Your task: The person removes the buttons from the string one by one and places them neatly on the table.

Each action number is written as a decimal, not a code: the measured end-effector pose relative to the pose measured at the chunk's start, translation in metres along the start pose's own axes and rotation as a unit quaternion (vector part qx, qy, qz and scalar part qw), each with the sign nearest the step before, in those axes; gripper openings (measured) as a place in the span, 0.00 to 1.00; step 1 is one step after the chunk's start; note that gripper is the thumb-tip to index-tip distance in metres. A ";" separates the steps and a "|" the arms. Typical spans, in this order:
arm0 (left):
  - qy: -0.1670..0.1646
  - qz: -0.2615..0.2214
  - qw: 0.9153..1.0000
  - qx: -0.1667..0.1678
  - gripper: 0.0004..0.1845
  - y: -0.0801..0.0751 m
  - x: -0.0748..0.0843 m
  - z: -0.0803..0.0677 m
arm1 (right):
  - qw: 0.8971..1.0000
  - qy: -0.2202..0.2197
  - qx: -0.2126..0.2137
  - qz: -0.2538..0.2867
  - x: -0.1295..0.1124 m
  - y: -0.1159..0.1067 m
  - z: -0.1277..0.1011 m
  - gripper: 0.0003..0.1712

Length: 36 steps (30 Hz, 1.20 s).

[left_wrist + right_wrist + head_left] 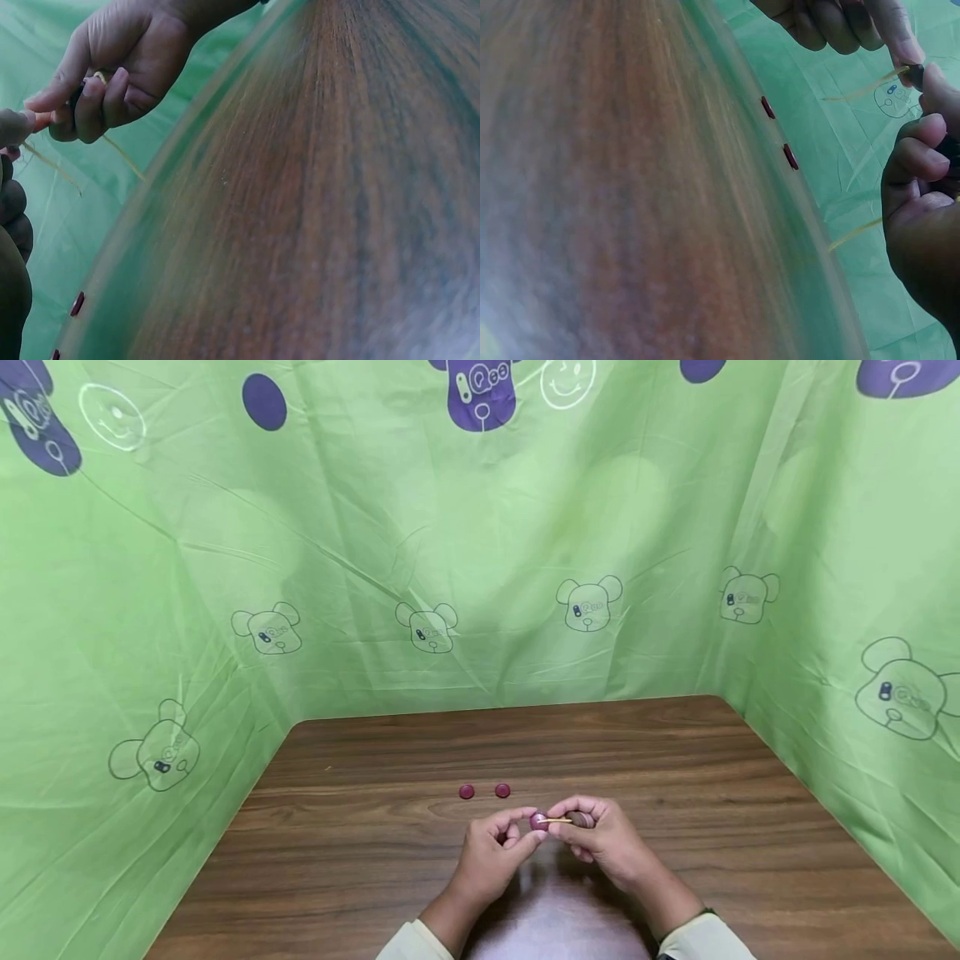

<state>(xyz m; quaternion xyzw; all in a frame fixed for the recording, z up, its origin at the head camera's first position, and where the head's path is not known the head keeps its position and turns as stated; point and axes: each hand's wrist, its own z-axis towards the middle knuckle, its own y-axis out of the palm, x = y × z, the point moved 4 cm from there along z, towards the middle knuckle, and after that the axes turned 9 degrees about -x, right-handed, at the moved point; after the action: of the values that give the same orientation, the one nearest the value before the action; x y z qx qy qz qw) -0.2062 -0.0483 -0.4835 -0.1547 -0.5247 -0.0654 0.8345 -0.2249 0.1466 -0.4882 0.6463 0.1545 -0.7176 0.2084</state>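
Note:
In the head view my left hand [486, 853] pinches a dark red button [537, 822] between thumb and index finger. A yellow cord [557, 820] lies across the button and runs to my right hand [606, 839], whose thumb and index finger pinch it close to the button. Inside the right hand's curled fingers sits a dark brownish, ringed piece [581, 819], partly hidden; its kind is unclear. A loose cord end [56, 169] hangs by the fingertips in the left wrist view. More yellow cord [855, 234] trails below the right hand in the right wrist view.
Two dark red buttons, a left one [467, 792] and a right one [502, 791], lie apart on the brown wood-grain table [360, 827], just beyond the hands. A green printed cloth [480, 552] encloses the table's back and sides.

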 end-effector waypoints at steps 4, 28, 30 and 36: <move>-0.001 0.000 1.000 0.001 0.14 -0.001 0.000 0.000 | 1.000 0.004 0.006 -0.012 0.001 0.000 0.001 0.17; -0.001 0.006 1.000 -0.003 0.14 -0.008 -0.006 0.003 | 0.998 0.030 0.060 -0.012 -0.001 -0.007 0.000 0.04; -0.002 0.007 1.000 0.000 0.14 -0.009 -0.006 0.003 | 0.997 0.033 0.065 -0.008 -0.002 -0.009 0.000 0.01; -0.019 0.011 1.000 0.005 0.15 -0.010 -0.007 0.004 | 0.996 0.032 0.079 -0.002 -0.004 -0.012 -0.001 0.05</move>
<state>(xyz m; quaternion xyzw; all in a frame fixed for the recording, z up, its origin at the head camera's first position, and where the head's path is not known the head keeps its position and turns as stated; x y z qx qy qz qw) -0.2148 -0.0571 -0.4860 -0.1578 -0.5386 -0.0509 0.8261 -0.2298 0.1580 -0.4854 0.6828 0.1051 -0.7072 0.1502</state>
